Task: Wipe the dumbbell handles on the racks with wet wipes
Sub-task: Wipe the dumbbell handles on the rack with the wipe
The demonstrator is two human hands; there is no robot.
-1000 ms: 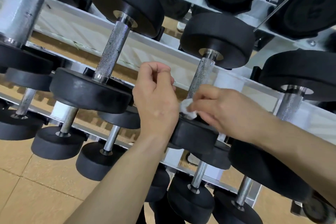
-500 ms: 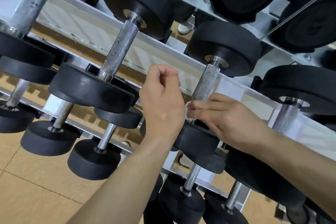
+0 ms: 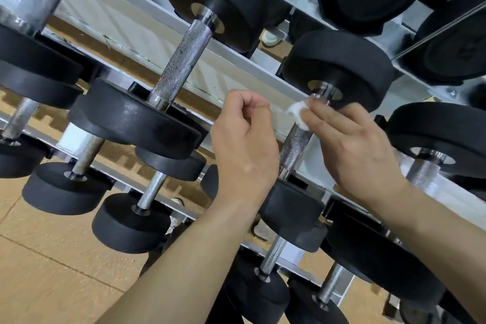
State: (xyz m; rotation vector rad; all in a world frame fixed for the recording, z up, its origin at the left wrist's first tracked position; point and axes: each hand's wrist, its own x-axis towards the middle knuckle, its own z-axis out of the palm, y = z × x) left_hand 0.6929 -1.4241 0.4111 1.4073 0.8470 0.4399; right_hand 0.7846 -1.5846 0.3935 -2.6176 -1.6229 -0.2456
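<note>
Right hand [image 3: 349, 144] clamps wet wipe [image 3: 298, 113] round knurled dumbbell handle [image 3: 295, 147]; left hand [image 3: 244, 144], at its 9 o'clock, curled, empty.

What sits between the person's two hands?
In the head view, the knurled dumbbell handle runs between the left hand and right hand, which holds a wipe on it.

Grey rack [image 3: 131, 26], tiers sloping across my view.
I see black dumbbells [image 3: 136, 118] resting in rows on its rails.

wipe [image 3: 298, 113] white | handle [image 3: 295, 148] silver, knurled crosshatch | weight heads [image 3: 339, 66] black | floor [image 3: 39, 271] tan
</note>
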